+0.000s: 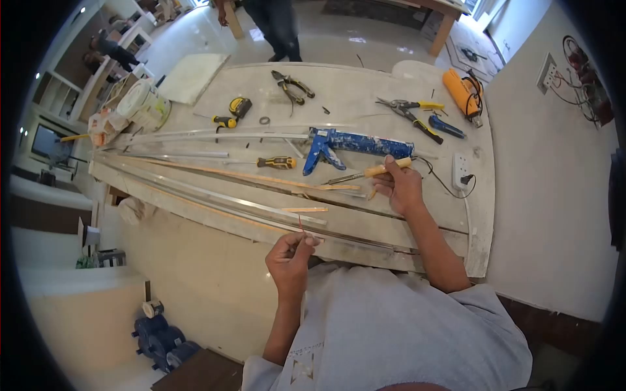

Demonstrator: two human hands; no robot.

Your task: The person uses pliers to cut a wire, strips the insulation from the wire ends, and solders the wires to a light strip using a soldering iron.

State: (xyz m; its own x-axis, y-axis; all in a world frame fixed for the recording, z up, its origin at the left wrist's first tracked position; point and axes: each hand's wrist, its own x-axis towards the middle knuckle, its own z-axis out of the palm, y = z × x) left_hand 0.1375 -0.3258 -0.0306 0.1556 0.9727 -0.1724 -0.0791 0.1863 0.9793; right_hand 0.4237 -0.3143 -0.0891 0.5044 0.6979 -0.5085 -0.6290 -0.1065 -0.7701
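My right hand (405, 190) is closed around the yellow handle of a soldering iron (386, 169). The iron's metal tip points left, over the LED strips (326, 185) on the table. From the handle a dark cord runs to a white socket box (460, 171). Lower and to the left, my left hand (290, 258) pinches a thin red wire (300, 223) that sticks up from the fingers. Just beyond it lie a short strip piece (306, 209) and long aluminium channels (248, 207). A blue caulking gun (365, 144) rests behind the iron.
On the worktable (215, 77) lie a screwdriver (276, 162), a tape measure (240, 107), pliers (293, 87), snips (412, 116), a blue utility knife (447, 126) and an orange heat gun (462, 93). A white bucket (144, 104) stands at the left. Another person (270, 26) stands behind the table.
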